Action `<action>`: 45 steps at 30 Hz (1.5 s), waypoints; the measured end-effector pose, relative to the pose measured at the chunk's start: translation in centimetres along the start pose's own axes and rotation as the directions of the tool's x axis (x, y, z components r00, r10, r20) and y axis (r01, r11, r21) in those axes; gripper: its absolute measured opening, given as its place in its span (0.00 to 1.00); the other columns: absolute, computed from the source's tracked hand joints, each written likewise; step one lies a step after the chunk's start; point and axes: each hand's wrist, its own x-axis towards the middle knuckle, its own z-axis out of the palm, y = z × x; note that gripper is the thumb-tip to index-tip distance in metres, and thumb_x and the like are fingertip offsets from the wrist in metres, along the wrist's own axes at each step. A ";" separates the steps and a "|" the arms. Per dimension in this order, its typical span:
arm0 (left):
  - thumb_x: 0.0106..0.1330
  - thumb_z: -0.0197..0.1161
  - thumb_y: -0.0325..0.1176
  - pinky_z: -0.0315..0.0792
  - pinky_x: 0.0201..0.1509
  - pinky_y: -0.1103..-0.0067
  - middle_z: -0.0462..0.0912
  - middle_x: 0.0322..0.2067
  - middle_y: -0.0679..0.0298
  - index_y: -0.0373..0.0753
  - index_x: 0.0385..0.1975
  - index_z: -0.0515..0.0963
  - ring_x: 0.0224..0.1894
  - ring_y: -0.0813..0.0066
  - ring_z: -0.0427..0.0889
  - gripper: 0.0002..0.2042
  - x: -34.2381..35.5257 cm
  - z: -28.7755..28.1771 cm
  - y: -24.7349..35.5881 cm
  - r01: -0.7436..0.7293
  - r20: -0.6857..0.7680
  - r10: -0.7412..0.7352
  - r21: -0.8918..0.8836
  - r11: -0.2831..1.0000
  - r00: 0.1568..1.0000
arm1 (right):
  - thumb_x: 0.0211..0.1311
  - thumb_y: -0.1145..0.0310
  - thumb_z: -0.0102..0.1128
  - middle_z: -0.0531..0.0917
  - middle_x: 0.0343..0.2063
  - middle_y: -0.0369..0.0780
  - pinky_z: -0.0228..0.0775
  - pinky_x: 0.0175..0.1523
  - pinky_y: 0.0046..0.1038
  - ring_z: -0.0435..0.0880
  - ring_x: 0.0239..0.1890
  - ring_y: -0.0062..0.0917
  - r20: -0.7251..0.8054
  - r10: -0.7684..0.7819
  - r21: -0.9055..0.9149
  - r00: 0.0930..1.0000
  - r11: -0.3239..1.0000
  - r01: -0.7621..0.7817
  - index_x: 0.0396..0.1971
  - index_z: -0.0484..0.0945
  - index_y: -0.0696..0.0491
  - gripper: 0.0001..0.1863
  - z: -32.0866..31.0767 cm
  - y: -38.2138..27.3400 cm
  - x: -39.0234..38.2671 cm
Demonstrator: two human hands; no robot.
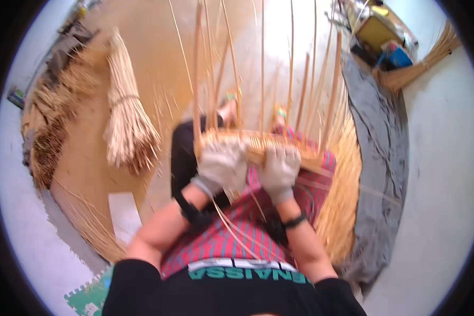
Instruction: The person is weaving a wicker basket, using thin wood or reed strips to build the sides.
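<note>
A partly woven wicker piece [258,140] lies across my lap, on a red and blue striped cloth [313,208]. Thick rods and thin pale canes [262,68] rise from it toward the far side. My left hand [223,167], in a whitish work glove, has its fingers curled over the near edge at the left. Close beside it, my right hand [280,169], gloved too, grips the same edge right of the middle. Loose weaving strands [234,231] trail down from near my left hand over the cloth. The fingertips are blurred and partly hidden.
A tied bundle of pale stalks [126,105] lies on the floor at the left, with heaped darker bundles [52,126] beyond it. Long straw [345,184] and a grey cloth [379,158] run along the right wall. A white sheet [124,216] lies lower left.
</note>
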 end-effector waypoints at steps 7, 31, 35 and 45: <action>0.65 0.66 0.45 0.67 0.65 0.58 0.81 0.56 0.58 0.46 0.65 0.76 0.62 0.60 0.77 0.28 -2.9 -2.5 1.3 0.144 0.214 -0.105 -0.178 0.973 0.971 | 0.43 0.48 0.77 0.79 0.39 0.38 0.64 0.59 0.46 0.77 0.47 0.38 0.170 0.059 -0.029 0.984 0.998 -0.055 0.47 0.78 0.47 0.31 0.0 -1.1 -4.7; 0.76 0.52 0.62 0.51 0.16 0.85 0.60 0.17 0.76 0.45 0.30 0.72 0.14 0.88 0.56 0.25 2.0 1.1 -12.1 0.343 0.589 -0.147 -0.635 -0.692 0.794 | 0.40 0.49 0.79 0.77 0.41 0.37 0.60 0.60 0.47 0.76 0.47 0.39 0.165 0.064 -0.025 0.984 0.998 -0.060 0.48 0.76 0.45 0.34 1.6 -0.6 -4.4; 0.75 0.49 0.64 0.51 0.14 0.84 0.59 0.16 0.74 0.44 0.30 0.71 0.13 0.86 0.52 0.27 2.1 1.3 -12.9 0.328 0.520 -0.012 -0.556 -0.764 0.854 | 0.45 0.47 0.77 0.77 0.42 0.37 0.61 0.59 0.46 0.75 0.48 0.39 0.138 0.076 -0.019 0.988 0.997 -0.074 0.48 0.76 0.44 0.32 2.0 -0.7 -4.6; 0.62 0.33 0.83 0.73 0.64 0.65 0.88 0.36 0.56 0.34 0.43 0.78 0.43 0.65 0.87 0.50 -1.4 1.0 -11.3 0.344 0.569 -0.202 -0.703 -0.622 0.797 | 0.59 0.55 0.69 0.82 0.56 0.38 0.59 0.73 0.45 0.74 0.67 0.35 0.261 -0.432 0.093 0.863 0.901 0.423 0.53 0.84 0.47 0.24 -5.9 0.1 11.1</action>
